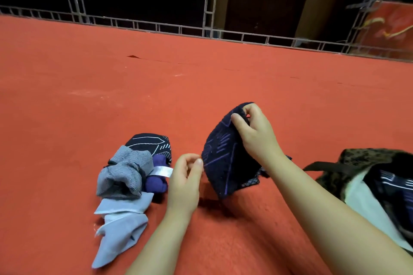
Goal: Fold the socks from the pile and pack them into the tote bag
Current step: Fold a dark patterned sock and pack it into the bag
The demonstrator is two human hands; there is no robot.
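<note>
A dark navy sock with purple line pattern [225, 158] hangs above the red carpet, pinched at its top edge by my right hand [254, 131]. My left hand [186, 176] is at the sock's left edge, thumb and fingertips touching or pinching it; I cannot tell which. The sock pile [134, 169] lies to the left: a grey striped sock, a purple one, a dark patterned one and a pale blue one. The tote bag [366, 163], dark and patterned with a white lining, lies at the right with a dark folded sock [393, 187] inside.
Red carpet [156, 87] covers the floor all around. A metal truss railing [245, 37] runs along its far edge, with dark shelving and a wooden door behind.
</note>
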